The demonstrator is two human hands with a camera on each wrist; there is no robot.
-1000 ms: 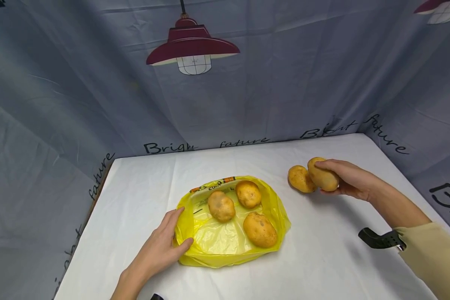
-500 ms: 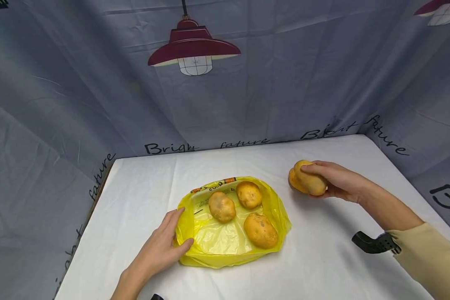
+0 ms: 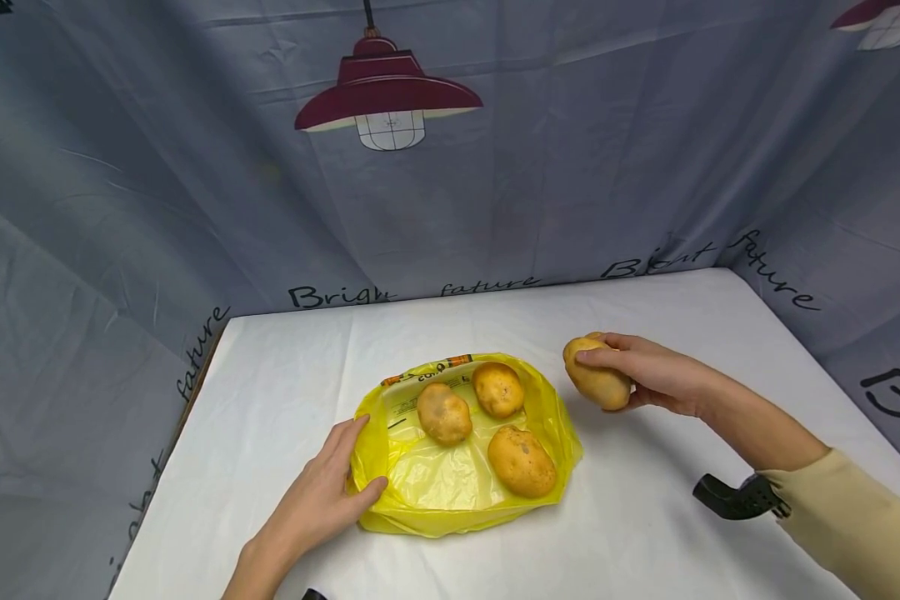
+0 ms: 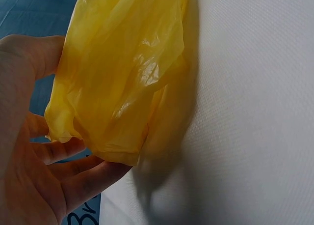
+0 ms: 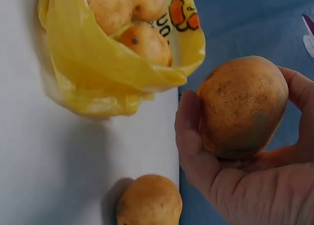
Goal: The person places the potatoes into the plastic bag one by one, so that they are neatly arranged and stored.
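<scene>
A yellow plastic bag (image 3: 465,518) lies open-mouthed on the white table. Inside it are three potatoes: one on the left (image 3: 444,414), one at the back (image 3: 497,389) and one at the front right (image 3: 521,461). My left hand (image 3: 322,492) holds the bag's left side; in the left wrist view its thumb and fingers lie around the yellow film (image 4: 117,77). To the right of the bag, my right hand (image 3: 656,371) grips another potato (image 3: 596,375) above the table. A further potato (image 5: 149,200) rests on the table, mostly hidden behind the held one in the head view.
The white-covered table (image 3: 292,375) ends at the back against a grey-blue curtain (image 3: 570,183) printed with lamps and lettering. Curtain also hangs along both sides. A black strap (image 3: 738,497) juts out by the right sleeve (image 3: 847,517).
My right hand has carried its potato leftward and slightly toward me, across the potato on the table and closer to the bag. The left hand and the bag stay put.
</scene>
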